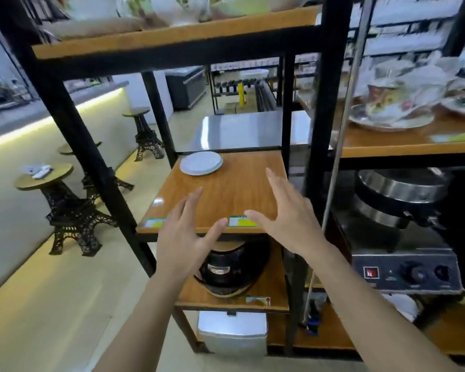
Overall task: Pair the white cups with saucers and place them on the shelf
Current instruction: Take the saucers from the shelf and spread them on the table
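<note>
Resting at the far left corner of the wooden shelf (226,189), a white saucer (201,163) lies flat with nothing on it, possibly a stack of two, though we cannot tell for sure. We hold both hands out over the near edge of this shelf, well apart from the saucer and touching nothing. Our left hand (184,241) hangs just in front of the shelf edge with its grip spread wide, fingers splayed and the thumb pointing right. Our right hand (287,213) hovers above the near right part of the board, its grip likewise apart and empty, palm turned inward. Between the two hands, a green and white label (241,220) sticks to the shelf's front edge. Black metal posts (73,124) frame the unit. On the board below us sits a dark round appliance (231,267), and under that a silvery box (232,331). To the right, a neighbouring shelf carries blurred floral cups on saucers (392,111), with a steel appliance bearing knobs and a red switch (406,269) underneath. Overhead, another wooden board holds more blurred floral china (183,9). Off to the left, small round stools with tower-shaped legs (65,210) stand on the pale floor (38,304).
</note>
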The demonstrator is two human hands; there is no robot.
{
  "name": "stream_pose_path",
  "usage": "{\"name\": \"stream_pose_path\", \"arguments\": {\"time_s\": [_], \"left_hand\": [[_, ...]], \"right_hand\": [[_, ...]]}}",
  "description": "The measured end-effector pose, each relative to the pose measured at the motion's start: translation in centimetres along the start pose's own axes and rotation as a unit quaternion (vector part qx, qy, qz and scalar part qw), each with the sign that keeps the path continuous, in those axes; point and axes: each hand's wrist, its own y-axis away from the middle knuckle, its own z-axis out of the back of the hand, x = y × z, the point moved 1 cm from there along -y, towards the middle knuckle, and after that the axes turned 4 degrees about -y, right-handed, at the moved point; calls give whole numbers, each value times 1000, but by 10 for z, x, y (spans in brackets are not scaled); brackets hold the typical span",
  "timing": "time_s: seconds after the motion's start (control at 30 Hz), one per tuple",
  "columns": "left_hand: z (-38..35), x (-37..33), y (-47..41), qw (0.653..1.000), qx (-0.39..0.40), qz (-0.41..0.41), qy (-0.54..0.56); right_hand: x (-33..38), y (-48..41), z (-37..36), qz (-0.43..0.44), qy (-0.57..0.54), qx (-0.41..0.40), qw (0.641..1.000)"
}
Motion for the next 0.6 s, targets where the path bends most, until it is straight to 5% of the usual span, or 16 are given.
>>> {"name": "stream_pose_path", "arguments": {"time_s": [0.6], "left_hand": [[-42,135,-215,997,38,61,20]], "right_hand": [[0,-206,-111,-141,-92,22,985]]}}
